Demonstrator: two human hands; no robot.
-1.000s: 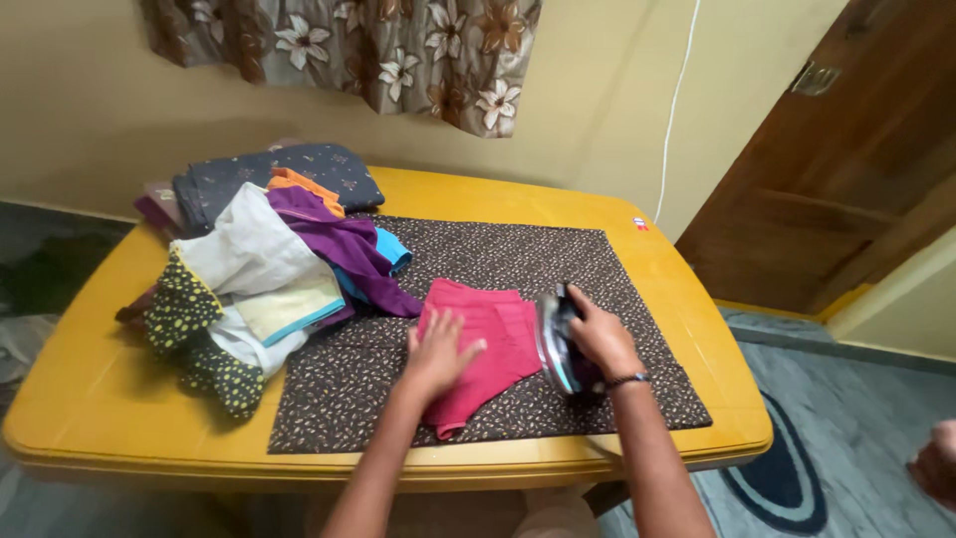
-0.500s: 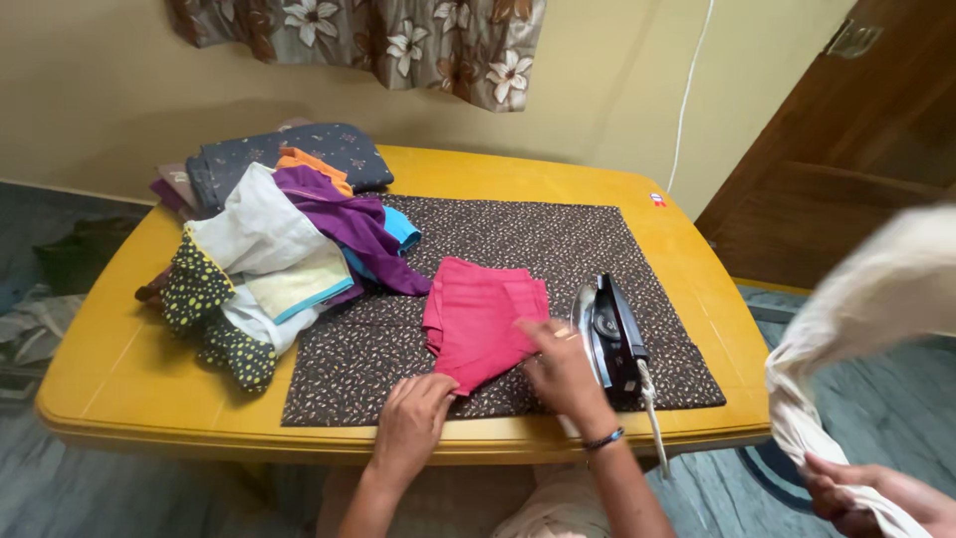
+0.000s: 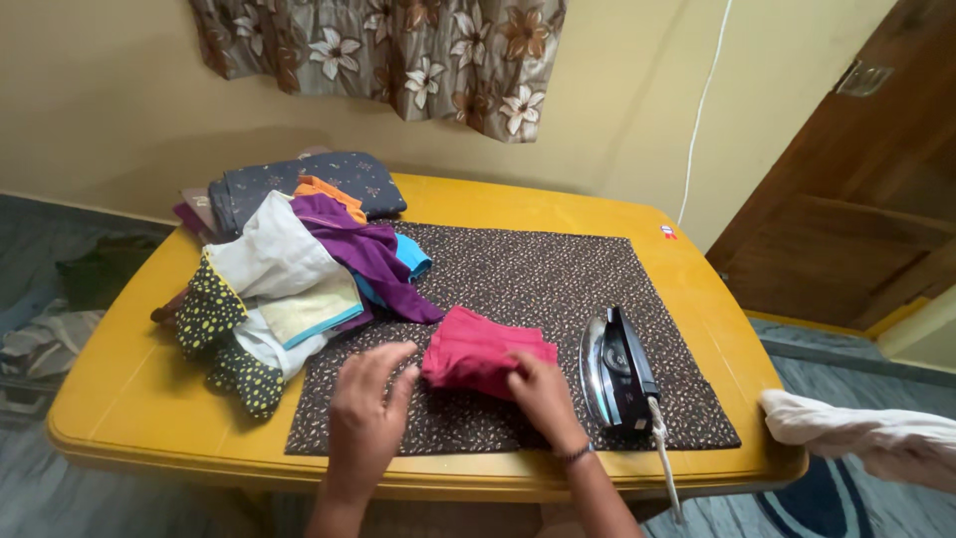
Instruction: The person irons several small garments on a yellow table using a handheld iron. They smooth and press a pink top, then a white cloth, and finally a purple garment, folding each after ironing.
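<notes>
- Folding has moved on: the pink cloth (image 3: pixel 480 361), spread flatter a second ago, is now doubled into a smaller bundle on the dark patterned mat (image 3: pixel 518 269), near its front edge.
- Right hand (image 3: pixel 541 396) has let go of the iron (image 3: pixel 617 369), which it gripped a second ago; its fingers now curl over the near right edge of the pink cloth, pinching the fold.
- Left hand (image 3: pixel 365 418) hovers spread just left of the cloth with fingertips close to its edge; whether they touch it I cannot tell.
- Iron stands on its side on the mat, just right of the cloth, its cord trailing off the front of the yellow table (image 3: pixel 129 399).
- Clothes pile (image 3: pixel 289 269) on the left looks unchanged.
- White cloth (image 3: pixel 866 433), held up by another person half a second ago, now shows lower at the right edge.
- Judging by this, pressing has paused and this piece seems nearly folded.
</notes>
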